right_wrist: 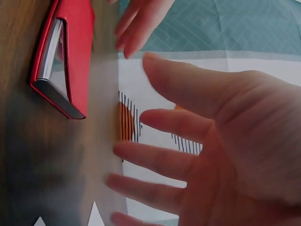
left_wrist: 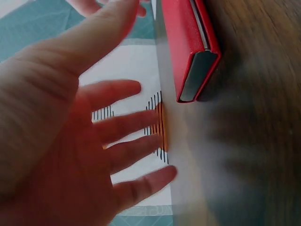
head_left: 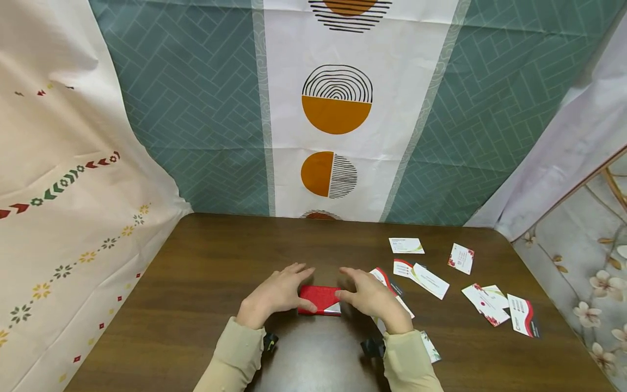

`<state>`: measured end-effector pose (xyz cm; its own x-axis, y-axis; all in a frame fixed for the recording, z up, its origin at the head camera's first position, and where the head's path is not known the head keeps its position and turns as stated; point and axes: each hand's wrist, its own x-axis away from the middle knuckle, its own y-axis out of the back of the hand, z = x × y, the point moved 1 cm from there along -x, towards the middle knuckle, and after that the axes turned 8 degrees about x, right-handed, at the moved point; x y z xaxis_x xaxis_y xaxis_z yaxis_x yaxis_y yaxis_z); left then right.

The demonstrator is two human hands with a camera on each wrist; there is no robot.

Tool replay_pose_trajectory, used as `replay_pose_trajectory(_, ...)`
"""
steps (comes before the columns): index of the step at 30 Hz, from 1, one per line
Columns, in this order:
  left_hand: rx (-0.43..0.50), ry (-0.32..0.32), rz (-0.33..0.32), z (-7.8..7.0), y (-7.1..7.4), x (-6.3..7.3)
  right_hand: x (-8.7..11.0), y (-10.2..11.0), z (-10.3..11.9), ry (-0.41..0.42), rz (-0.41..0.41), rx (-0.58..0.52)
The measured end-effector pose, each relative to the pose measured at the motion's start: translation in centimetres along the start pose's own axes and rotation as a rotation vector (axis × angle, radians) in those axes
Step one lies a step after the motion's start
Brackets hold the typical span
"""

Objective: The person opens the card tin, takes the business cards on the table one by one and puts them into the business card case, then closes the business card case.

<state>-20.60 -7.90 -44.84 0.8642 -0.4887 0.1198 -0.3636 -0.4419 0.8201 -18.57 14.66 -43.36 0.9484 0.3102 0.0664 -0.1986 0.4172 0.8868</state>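
A red business card case (head_left: 319,294) with a silver-coloured corner lies on the brown table between the two hands. My left hand (head_left: 275,293) hovers at its left side, and in the left wrist view the fingers are spread and apart from the case (left_wrist: 190,56). On the other side is my right hand (head_left: 373,298), its fingers likewise spread, with a gap to the case (right_wrist: 79,61) in the right wrist view. Neither hand holds anything. What the case contains is hidden.
Several business cards lie scattered on the right of the table (head_left: 196,288), among them a white one (head_left: 430,280), a red-and-white one (head_left: 522,314) and a floral one (head_left: 461,258). Some sit partly under the right forearm. A patterned curtain (head_left: 196,109) hangs behind the table.
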Motion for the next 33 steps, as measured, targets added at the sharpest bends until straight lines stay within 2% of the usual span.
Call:
replay_pose_trajectory(3,-0.026,0.009,-0.002,0.0,0.0,0.0,-0.2,0.0,0.0,0.001,0.02,-0.014)
replay_pose_trajectory(7,-0.063,-0.014,-0.005,0.0,-0.1,-0.1,-0.4,0.0,0.0,-0.004,0.024,-0.019)
replay_pose_trajectory(11,-0.054,-0.037,-0.002,-0.1,-0.3,-0.1,-0.6,-0.4,0.0,0.015,0.052,0.002)
replay_pose_trajectory(20,-0.08,-0.035,-0.003,-0.2,-0.8,0.2,-0.9,-1.8,0.5,0.038,0.097,0.026)
replay_pose_trajectory(33,-0.133,-0.058,-0.003,-0.2,-1.2,0.1,-1.1,-2.5,0.3,0.023,0.079,0.057)
